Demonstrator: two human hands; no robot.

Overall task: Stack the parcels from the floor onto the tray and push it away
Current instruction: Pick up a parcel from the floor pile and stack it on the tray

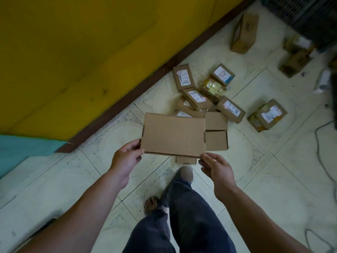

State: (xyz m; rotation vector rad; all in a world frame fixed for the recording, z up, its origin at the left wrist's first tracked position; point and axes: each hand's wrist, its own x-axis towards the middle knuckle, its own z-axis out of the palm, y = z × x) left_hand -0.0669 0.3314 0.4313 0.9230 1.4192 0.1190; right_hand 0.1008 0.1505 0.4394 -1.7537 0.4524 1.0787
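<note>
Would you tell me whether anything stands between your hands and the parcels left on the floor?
Only the flat box, held by the left hand and right hand, hangs over the pile; nothing else visible does.

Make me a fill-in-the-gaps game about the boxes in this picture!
1. The left hand and right hand hold a plain cardboard box by its two near ____.
2. The labelled parcels lie on the tiled ____.
3. The wall beside the parcels is painted ____.

Missing words: corners; floor; yellow.
</note>
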